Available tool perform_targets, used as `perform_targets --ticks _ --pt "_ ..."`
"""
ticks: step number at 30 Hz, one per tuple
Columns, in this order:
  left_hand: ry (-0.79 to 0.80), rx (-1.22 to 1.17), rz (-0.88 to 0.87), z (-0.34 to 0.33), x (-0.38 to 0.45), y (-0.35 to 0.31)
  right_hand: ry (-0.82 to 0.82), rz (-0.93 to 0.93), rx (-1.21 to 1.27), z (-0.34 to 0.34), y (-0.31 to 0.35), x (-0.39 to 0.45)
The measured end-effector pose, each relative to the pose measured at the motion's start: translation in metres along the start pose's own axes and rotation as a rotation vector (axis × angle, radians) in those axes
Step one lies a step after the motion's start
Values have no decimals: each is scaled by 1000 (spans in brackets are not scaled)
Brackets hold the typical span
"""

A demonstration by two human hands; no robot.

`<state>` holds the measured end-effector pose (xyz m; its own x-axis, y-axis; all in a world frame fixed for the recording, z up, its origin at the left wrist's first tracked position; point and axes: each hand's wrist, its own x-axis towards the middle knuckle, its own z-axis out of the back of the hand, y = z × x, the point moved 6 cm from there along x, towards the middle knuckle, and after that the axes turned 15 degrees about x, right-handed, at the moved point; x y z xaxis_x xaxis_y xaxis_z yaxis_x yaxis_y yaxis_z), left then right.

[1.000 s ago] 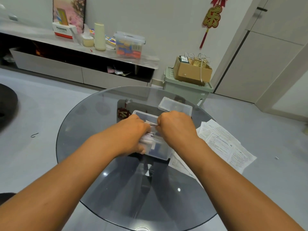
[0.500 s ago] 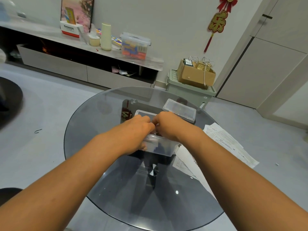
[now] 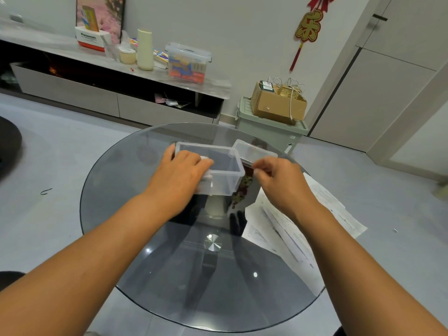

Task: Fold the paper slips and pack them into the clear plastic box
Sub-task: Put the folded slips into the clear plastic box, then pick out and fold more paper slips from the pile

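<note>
A round smoked-glass table stands on a pale grey floor, with a low TV cabinet along the wall. One clear plastic box sits under the left hand, whose curled fingers press white paper slips inside. One lid lies just beyond the right hand, whose fingertips pinch together. Printed sheets lie beneath that wrist

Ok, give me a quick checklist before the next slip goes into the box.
1. Box open on top: ok.
2. Lid off, lying behind the box: ok.
3. Left hand in the box over the slips: ok.
4. Right hand holding a slip: cannot tell, fingers curled, nothing visible.
5. Sheets within reach at the table's right edge: ok.
</note>
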<state>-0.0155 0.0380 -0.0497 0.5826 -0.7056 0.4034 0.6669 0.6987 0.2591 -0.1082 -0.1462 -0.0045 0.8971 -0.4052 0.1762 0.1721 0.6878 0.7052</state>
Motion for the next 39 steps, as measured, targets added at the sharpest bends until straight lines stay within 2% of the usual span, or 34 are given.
perform_targets --ticks 2,5,8,15,18,20,25,29,34,39 --pt "-53 46 36 -5 2 1 66 -130 -100 2 -22 -9" --pt "-44 61 87 -14 5 3 164 -326 -232 3 -51 -25" --pt "-14 88 150 -19 8 6 189 -391 -303 5 -66 -33" --pt "47 148 177 -28 17 5 166 -284 -414 8 -77 -35" --pt "15 132 87 -23 16 -15 94 -247 -488 7 -79 -38" --pt "7 88 -20 -19 14 -35 84 -148 -501 0 -73 -42" --pt "72 -140 -229 -17 1 -62 193 185 -337 -47 -48 -63" --pt "276 -434 -251 -13 -11 -56 324 257 -127 -61 -36 -77" --pt "399 -535 -270 -7 -26 -52 541 219 73 -51 -17 -93" --pt "392 -506 -222 -3 -29 -52 426 2 -3 -17 -37 -76"
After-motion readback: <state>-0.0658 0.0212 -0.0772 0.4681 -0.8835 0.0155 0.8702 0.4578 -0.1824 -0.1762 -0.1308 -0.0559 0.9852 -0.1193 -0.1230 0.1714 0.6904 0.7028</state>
